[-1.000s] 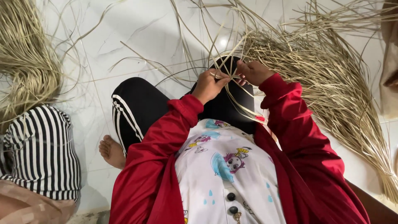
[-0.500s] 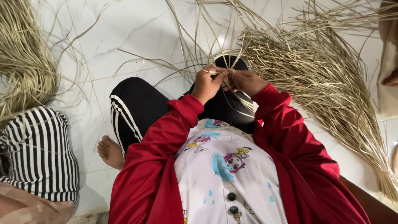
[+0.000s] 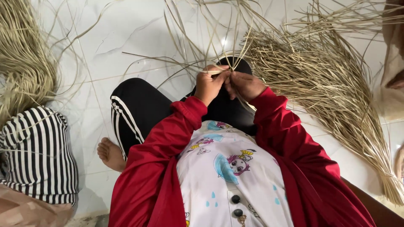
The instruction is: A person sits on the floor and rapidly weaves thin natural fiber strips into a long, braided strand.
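Straw strands (image 3: 219, 63) are pinched between both hands above the person's black-clad knee: the left hand (image 3: 210, 84) closes on the crossing point, and the right hand (image 3: 246, 85), further out a second ago, has drawn in against it, so the plaiting looks tightened. On the white floor (image 3: 126, 38), a large straw bundle (image 3: 336, 96) lies to the right and another heap (image 3: 21, 63) to the left, beside a striped sleeve (image 3: 38, 155); no containers show.

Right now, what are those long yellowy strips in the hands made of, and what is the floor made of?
The strips look like dried plant fibre, perhaps palm leaf or reed: pale tan, matte, thin and flat, bending without snapping. The left hand and right hand pinch them together. The floor looks like polished white tile or marble: glossy, faintly grey-veined, with a grout line.
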